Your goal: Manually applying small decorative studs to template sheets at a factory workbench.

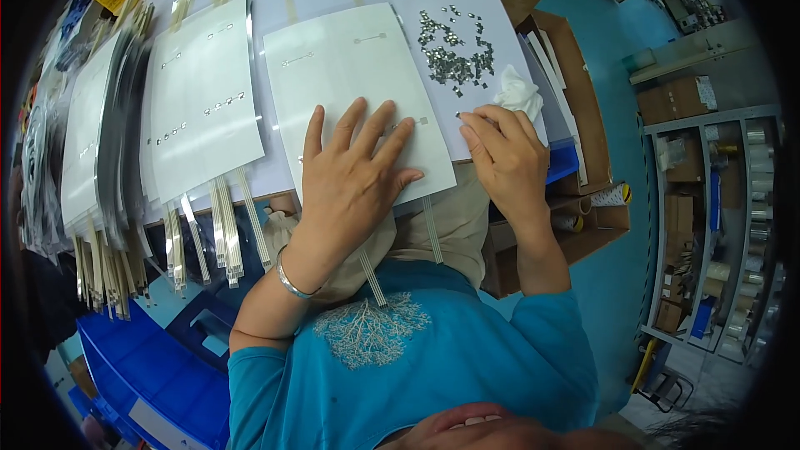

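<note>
Close in, my left hand [350, 179] lies flat with its fingers spread on the white sheet [354, 83], pressing the near edge down against the bench [492, 12]; that grip is fully open and holds nothing, it only pins. My right hand [504, 158] sits just beside it at the sheet's right edge, fingers curled in with the tips pinched near a small metal piece [423, 121]; I cannot tell whether anything is actually held between the tips, since they are turned away from me. To do this well, I judge that I should keep the left palm heavy so the sheet does not creep, and work the right fingertips low and slowly, because the piece is tiny and light. A crumpled white cloth [518, 92] lies touching the back of the right hand, so I would mind not to drag it across. Farther off, the loose heap of small metal clips [454, 50] lies on the bench beyond the right hand. To the left, a second sheet [204, 96] carries rows of fitted pieces, with ribbon strips [225, 233] hanging off its near edge.
</note>
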A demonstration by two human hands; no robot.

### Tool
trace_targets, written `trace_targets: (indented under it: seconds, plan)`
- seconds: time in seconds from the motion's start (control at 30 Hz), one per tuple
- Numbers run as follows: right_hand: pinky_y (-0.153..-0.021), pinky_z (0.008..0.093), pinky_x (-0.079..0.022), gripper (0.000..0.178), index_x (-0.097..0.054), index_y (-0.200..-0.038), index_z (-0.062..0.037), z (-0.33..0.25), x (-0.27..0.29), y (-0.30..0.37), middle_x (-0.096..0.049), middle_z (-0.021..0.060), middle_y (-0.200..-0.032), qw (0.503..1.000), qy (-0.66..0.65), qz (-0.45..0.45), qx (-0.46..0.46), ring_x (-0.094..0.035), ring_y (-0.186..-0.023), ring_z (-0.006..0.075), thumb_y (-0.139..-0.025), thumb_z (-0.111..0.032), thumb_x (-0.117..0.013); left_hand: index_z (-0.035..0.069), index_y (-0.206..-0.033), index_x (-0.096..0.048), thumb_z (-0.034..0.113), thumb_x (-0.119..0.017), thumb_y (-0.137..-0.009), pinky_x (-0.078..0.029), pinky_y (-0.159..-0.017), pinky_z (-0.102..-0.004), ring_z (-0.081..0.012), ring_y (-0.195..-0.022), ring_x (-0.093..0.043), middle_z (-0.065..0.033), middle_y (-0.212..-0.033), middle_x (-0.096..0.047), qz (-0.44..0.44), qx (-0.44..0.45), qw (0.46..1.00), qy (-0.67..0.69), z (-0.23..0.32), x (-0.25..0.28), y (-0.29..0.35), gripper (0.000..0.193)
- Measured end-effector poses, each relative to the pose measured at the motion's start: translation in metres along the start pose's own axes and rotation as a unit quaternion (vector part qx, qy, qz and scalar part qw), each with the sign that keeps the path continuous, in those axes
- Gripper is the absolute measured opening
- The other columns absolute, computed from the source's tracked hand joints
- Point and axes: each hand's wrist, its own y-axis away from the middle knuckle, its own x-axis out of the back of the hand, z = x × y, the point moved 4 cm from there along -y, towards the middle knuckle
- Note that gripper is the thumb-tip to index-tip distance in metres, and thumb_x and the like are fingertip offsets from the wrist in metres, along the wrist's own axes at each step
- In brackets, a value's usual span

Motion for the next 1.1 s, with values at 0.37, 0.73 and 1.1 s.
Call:
trace_targets:
  seconds: [0.37, 0.73, 1.1]
  plan:
    - [-0.077, 0.0364, -0.058, 0.022, -0.083, -0.118, -0.0041, 0.005, -0.001, 0.001, -0.076, 0.0083, -0.117, 0.999, -0.033, -0.001, 0.011, -0.069, -0.094, 0.0251, -0.096, -0.008, -0.08, 0.021, -0.151, -0.066, 0.052, -0.079, -0.093, -0.031, -0.129, -0.0612, -0.0303, -0.15, -0.051, -0.0017, -0.156, -0.062, -0.024, 0.016, 1.0, 0.002, -0.005, 0.0, -0.002, 0.067]
    - [-0.08, 0.0348, -0.058, 0.029, -0.084, -0.123, -0.0091, 0.014, 0.002, 0.004, -0.074, 0.0075, -0.129, 0.994, -0.106, -0.023, 0.007, -0.065, -0.095, 0.024, -0.094, -0.007, -0.08, 0.02, -0.155, -0.061, 0.055, -0.078, -0.092, -0.028, -0.131, -0.062, -0.0301, -0.151, -0.051, -0.0003, -0.156, -0.062, -0.032, 0.005, 0.999, 0.02, -0.008, 0.002, 0.001, 0.074]
    - [-0.119, 0.0475, -0.048, 0.036, -0.086, -0.123, -0.0204, 0.017, -0.008, -0.029, -0.062, 0.013, -0.157, 0.972, -0.107, -0.137, 0.159, -0.055, -0.145, 0.037, -0.089, -0.011, -0.082, 0.02, -0.156, -0.059, 0.054, -0.079, -0.091, -0.027, -0.132, -0.0609, -0.0301, -0.152, -0.051, -0.0002, -0.158, -0.061, -0.041, 0.016, 0.998, 0.033, -0.01, 0.003, 0.002, 0.077]
